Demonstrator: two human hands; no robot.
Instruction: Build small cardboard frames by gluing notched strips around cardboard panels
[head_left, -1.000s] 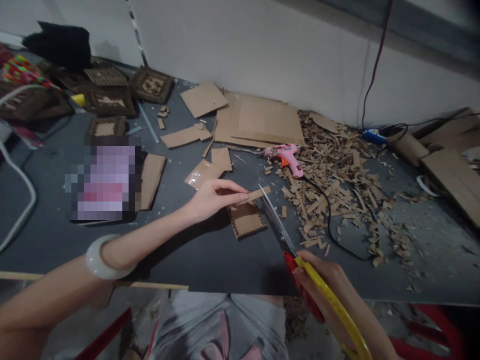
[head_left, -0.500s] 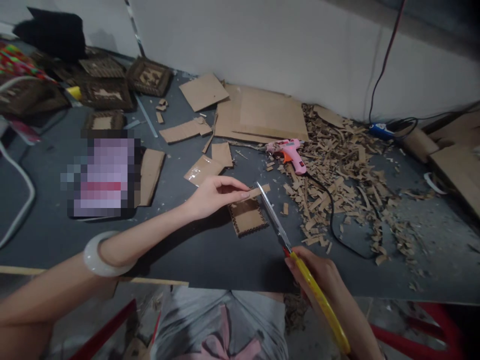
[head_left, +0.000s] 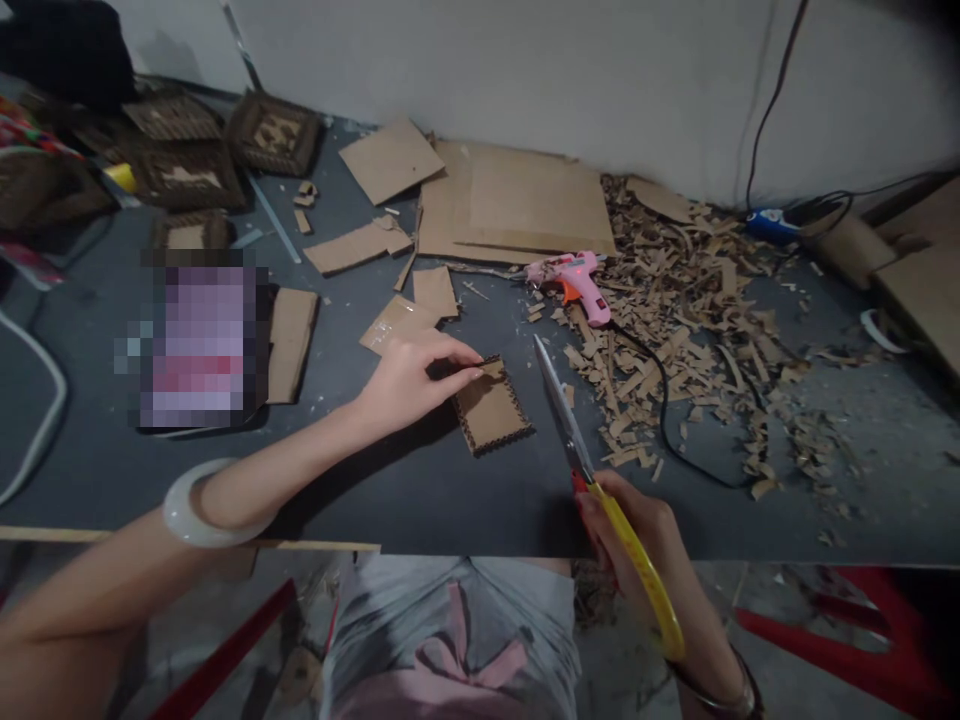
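Note:
My left hand pinches thumb and finger at the far edge of a small cardboard rectangle lying on the dark table. A thin cardboard strip stands on edge there, at my fingertips. Wavy corrugated edging runs along the rectangle's other visible sides. My right hand grips scissors with one yellow and one red handle. Their blades look closed and point away from me, to the right of the rectangle and apart from it.
Beyond the scissors lies a pink glue gun with a black cord. Many cardboard scraps are heaped on the right. Larger cardboard sheets lie at the back. Several brown cardboard frames and a blurred-out purple object are on the left.
The scissors have drawn back from the strip. My left hand has turned the strip from lying across the rectangle to standing along its far edge. The view has shifted slightly.

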